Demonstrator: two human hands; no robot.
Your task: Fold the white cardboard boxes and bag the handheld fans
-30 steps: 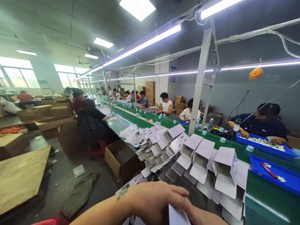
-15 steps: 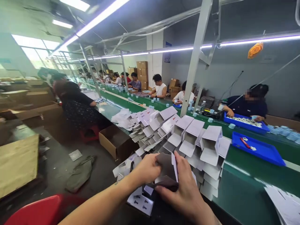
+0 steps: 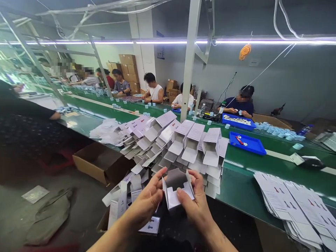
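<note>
A small white folding carton is held upright in front of me, its grey inside showing and its top flaps standing up. My right hand grips it, thumb pressed on the front flap and fingers behind the right side. At the carton's left edge is my left hand, fingers stretched and apart; whether its fingertips touch the cardboard I cannot tell. Just beyond the hands lies a heap of open-ended white cartons on the green bench. More cartons sit lower left, in a box.
Flat printed carton blanks are stacked on the right of the bench. A blue tray holds a red tool. An empty brown box stands at left. Co-workers sit across the green belt, and another person's arm reaches in at left.
My view has swung to the right. My left hand has come out of the carton's opening to its left side; my right thumb has moved onto the front flap.
</note>
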